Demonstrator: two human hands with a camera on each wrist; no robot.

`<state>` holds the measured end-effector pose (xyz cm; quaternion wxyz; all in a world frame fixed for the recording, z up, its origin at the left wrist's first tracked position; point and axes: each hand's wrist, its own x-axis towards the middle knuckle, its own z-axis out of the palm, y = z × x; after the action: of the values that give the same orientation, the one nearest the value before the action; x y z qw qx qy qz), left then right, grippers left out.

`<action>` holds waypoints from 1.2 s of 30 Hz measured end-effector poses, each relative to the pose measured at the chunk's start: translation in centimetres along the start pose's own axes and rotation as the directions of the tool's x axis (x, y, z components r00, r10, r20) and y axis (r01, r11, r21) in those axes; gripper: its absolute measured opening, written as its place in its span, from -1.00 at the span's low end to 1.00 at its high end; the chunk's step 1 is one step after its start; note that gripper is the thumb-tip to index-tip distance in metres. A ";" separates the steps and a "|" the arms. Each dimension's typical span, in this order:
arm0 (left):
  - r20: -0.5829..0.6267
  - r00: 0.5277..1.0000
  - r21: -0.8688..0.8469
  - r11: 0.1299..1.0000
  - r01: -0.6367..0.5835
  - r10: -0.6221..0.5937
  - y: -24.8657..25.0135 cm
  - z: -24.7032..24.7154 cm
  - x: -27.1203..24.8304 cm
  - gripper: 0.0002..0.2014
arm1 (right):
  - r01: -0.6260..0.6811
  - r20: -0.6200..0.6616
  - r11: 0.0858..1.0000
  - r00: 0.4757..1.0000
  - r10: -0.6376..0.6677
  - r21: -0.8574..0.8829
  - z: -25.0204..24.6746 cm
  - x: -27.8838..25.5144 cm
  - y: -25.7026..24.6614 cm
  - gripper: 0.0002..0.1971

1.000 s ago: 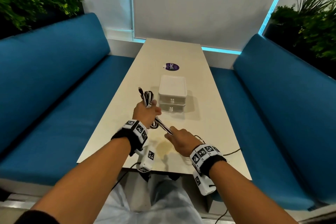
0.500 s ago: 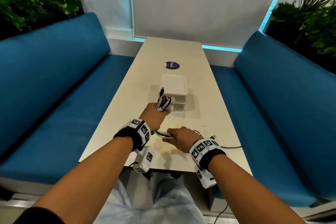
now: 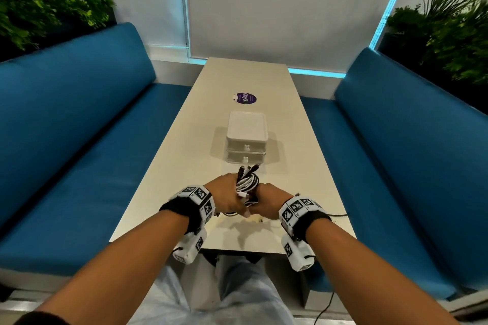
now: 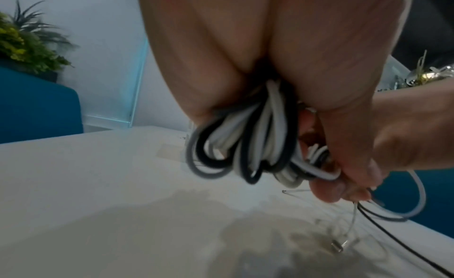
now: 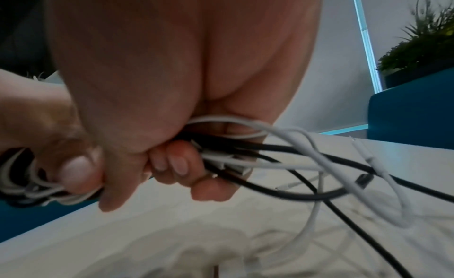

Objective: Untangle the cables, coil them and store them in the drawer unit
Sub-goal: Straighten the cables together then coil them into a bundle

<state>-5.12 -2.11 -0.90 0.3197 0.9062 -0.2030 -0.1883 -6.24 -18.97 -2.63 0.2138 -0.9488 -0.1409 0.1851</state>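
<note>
Fingers: L hand (image 3: 227, 196) is clenching round the cable bundle (image 3: 247, 184); R hand (image 3: 266, 202) fingers (image 5: 178, 164) are curling round the loose strands just beside it. Both are grasping, hands touching.
Bundle: black + white loops are sitting in the L fist, held above the tabletop (image 3: 184, 166), just in front of the drawer unit (image 3: 247, 140). Plug ends are sticking up out of the top.
Loose tails: white cable (image 5: 317, 152) and black cable (image 5: 307, 196) are running out of the R fist, crossing each other, trailing onto the tabletop.
Risk 1: tails are looking twisted together, so pulling hard prob. tightens a knot rather than freeing it.
Risk 2: loops are hanging slack under the L palm in the L wrist view; if the grip eases, coil is likely springing open.
Risk 3: a black lead (image 3: 339, 215) is lying off toward the R tabletop edge; a plug could catch there or drag off.
Drawers: both are looking closed, no free hand to open one. Bundle needs setting down or passing to one hand first, w/ risk of uncoiling.
</note>
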 end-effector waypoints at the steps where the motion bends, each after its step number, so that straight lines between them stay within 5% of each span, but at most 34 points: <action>1: 0.014 1.000 0.042 0.999 0.017 -0.018 -0.1 -0.1 0.0 -0.52 | 0.014 0.020 1.000 1.000 -0.015 0.019 -0.1 -0.1 -0.1 -0.73; 9: -0.049 0.992 0.148 0.981 0.123 -0.117 -0.3 -0.1 0.3 -0.64 | 0.015 0.018 0.999 1.000 -0.015 0.028 0.0 -0.1 -0.9 -0.69; 20: -0.202 0.973 0.231 0.961 0.154 -0.108 0.1 0.3 1.4 -0.77 | -0.014 -0.171 0.995 0.985 -0.003 -0.096 -0.3 -0.1 -0.2 -0.93; 29: -0.199 0.971 0.390 0.899 0.200 -0.130 0.8 0.1 1.3 -0.86 | -0.102 -0.216 0.993 0.972 0.088 -0.054 -1.1 0.1 0.6 -0.68; 36: -0.124 0.975 0.199 0.958 0.205 -0.183 0.4 -0.1 1.9 -0.87 | -0.056 -0.168 0.998 0.984 0.061 0.037 -1.4 0.2 0.2 -0.71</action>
<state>-3.58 -3.25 -0.96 0.2120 0.9591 -0.1150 -0.1484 -5.43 -19.58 -1.65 0.2346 -0.9612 -0.0913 0.1125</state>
